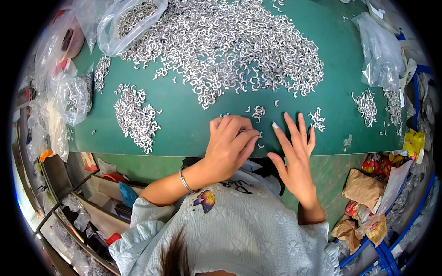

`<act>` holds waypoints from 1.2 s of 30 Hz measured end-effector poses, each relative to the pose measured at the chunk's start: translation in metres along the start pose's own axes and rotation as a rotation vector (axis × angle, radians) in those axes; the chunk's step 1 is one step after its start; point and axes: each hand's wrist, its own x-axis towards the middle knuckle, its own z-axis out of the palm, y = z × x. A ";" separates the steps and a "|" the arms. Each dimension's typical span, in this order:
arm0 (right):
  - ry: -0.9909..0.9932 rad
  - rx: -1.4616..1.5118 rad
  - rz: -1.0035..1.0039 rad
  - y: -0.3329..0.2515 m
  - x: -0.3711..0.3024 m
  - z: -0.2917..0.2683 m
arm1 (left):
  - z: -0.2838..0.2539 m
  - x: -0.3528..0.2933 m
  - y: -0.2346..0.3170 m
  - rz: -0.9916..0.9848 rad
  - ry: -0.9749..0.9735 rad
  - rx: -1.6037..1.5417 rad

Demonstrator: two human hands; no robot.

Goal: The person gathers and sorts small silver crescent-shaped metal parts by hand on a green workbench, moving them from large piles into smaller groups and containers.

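the main heap of small curved metal pieces lies spread over the green table. on the worker's side of the heap, the left hand is closed, fingers curled in to the thumb; whether a piece sits in the pinch cannot be told. to its right, also on the heap's near side, the right hand is open, fingers fanned, with no piece seen in its grasp. a small clump lies just off the heap's near edge, and a small cluster off its near right. a side pile is noted to the heap's near left, apart from it. in my judgement, good handling here calls for fingertips only, few pieces at once, tangled curves eased apart rather than pulled, and the groups kept clear of the heap.
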 end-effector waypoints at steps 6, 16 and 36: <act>0.157 -0.114 0.074 0.004 0.003 0.006 | 0.015 0.015 0.003 0.037 -0.033 0.119; -0.011 -0.175 -0.003 0.001 -0.001 0.005 | -0.001 -0.008 -0.002 0.116 -0.149 0.040; 0.158 -0.227 0.082 -0.004 0.019 0.008 | 0.006 -0.014 -0.001 0.176 -0.215 0.082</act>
